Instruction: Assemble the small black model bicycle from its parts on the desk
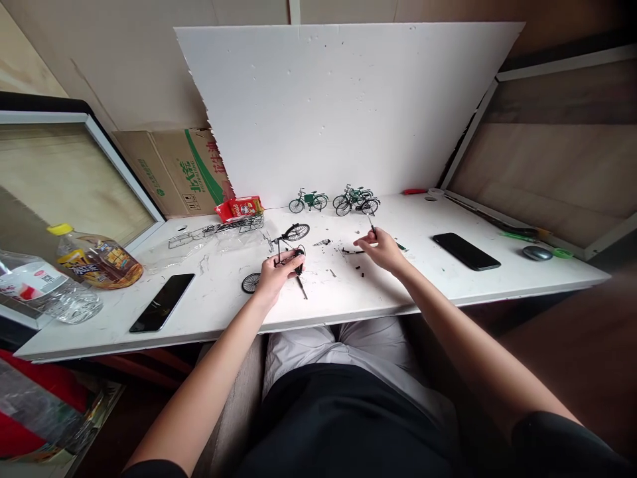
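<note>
My left hand (279,272) is closed on a black model bicycle frame (279,251), held just over the white table. A black spoked wheel (296,232) shows beyond those fingers, and another wheel (250,283) is at the wrist's left; whether either is joined to the frame I cannot tell. A thin dark rod (302,287) sticks out below the hand. My right hand (381,249) pinches a small screwdriver (372,224), its pale tip pointing up and away. Small black parts (359,271) lie under and beside this hand.
Assembled model bicycles stand at the back: a green one (308,200) and a dark group (357,200). Black wire parts (213,229) lie by a red packet (239,208). Phones (162,303) (466,251) flank the hands. Bottles (99,259) stand left, a mouse (537,252) right.
</note>
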The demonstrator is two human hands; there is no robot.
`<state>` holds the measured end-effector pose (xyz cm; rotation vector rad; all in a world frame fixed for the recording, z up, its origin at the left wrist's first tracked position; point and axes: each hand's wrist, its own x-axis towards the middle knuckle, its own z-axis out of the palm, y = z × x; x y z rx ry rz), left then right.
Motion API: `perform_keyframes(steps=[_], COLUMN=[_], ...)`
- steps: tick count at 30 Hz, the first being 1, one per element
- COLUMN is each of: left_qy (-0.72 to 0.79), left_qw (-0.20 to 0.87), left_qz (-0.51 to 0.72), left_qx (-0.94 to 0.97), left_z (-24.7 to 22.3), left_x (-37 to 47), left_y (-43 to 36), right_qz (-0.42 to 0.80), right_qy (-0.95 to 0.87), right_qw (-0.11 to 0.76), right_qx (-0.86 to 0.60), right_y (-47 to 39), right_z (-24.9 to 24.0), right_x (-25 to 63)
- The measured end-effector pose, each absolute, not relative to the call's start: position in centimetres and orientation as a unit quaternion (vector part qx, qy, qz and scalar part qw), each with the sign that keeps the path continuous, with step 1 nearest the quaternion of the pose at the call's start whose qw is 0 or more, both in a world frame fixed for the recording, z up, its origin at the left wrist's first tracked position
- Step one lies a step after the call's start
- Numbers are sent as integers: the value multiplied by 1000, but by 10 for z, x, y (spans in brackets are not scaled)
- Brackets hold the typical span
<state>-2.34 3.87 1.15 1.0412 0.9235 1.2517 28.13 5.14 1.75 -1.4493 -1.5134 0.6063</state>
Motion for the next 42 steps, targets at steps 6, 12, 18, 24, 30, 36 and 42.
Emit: perform_keyframes(steps=[6, 12, 18, 24, 30, 36, 42], left_qy=[395, 386, 372, 354, 361, 357, 364], left_qw=[606, 619, 623, 621, 608, 598, 577], left_qz=[519, 500, 482, 478, 497, 511, 536], left_qx=[455, 466, 491, 510, 502, 504, 498], left_z=[8, 8, 7, 7, 8, 4, 1], left_x=[-20, -15, -7, -3, -1, -1, -1], left_y=[38, 33, 26, 20, 17, 19, 21], right_qz=[114, 67, 79, 138, 149, 151, 97], right_qy=[-754, -787, -782, -738, -710, -725, -750], right_qw=[342, 252, 258, 377, 441, 425, 385], right_qx=[-549, -559, -562, -542, -529, -521, -529], right_y=[61, 69, 74, 74, 69, 64, 59], right_z=[1, -4, -10, -9, -7, -7, -5], right_x=[267, 264, 271, 273, 270, 267, 255])
